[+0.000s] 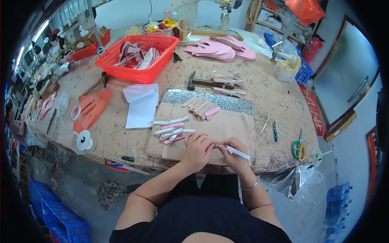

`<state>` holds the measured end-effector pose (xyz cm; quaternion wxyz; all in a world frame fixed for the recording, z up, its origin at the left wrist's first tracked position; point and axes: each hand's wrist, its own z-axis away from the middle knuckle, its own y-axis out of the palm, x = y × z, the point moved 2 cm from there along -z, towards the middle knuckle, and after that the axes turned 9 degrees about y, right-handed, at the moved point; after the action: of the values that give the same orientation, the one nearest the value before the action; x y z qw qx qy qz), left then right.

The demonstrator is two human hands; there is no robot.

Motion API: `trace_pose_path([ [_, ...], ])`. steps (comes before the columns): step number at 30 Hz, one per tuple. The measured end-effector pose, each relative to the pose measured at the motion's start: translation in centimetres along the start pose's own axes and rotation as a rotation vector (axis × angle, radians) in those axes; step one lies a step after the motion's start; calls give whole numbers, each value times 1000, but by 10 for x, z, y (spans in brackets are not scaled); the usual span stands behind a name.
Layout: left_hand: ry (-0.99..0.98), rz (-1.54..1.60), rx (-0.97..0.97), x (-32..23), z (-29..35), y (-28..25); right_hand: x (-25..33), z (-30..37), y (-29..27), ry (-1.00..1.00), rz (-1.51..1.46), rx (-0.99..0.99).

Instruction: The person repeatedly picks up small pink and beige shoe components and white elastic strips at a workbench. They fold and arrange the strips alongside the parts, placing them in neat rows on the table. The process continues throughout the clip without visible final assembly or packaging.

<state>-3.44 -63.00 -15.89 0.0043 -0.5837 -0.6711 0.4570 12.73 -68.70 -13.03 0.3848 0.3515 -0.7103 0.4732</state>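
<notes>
Close to the table's front edge, my right hand is closed round a narrow white strip, whose free end sticks out to the right. My left hand meets it fingertip to fingertip, pinching at the strip's inner end; the fingers mostly hide that end. Just beyond my left hand lies a loose pile of white and pink strips. Farther back, a fanned row of beige strips, with a pink one among them, lies partly on a speckled stone slab. Brown sheet material lies under my hands.
A hammer and tied strip bundles lie behind the slab. Farther back are a red basket and stacked pink pieces. White paper is at left; scissors, cord and a blue tool are at right.
</notes>
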Motion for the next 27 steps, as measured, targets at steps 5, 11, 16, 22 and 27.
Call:
trace_pose_path([
  [5,15,17,-193,-4,2,-21,19,21,11,-553,283,-146],
  [11,-157,-354,-182,47,1,-75,5,19,0,-317,93,-129],
  [16,52,-494,-154,27,17,-47,-8,-11,14,23,134,90],
  [22,139,-291,-74,2,40,-16,-20,-16,37,38,292,65],
  [27,151,-316,-55,2,42,-18,-18,-14,39,55,291,67],
])
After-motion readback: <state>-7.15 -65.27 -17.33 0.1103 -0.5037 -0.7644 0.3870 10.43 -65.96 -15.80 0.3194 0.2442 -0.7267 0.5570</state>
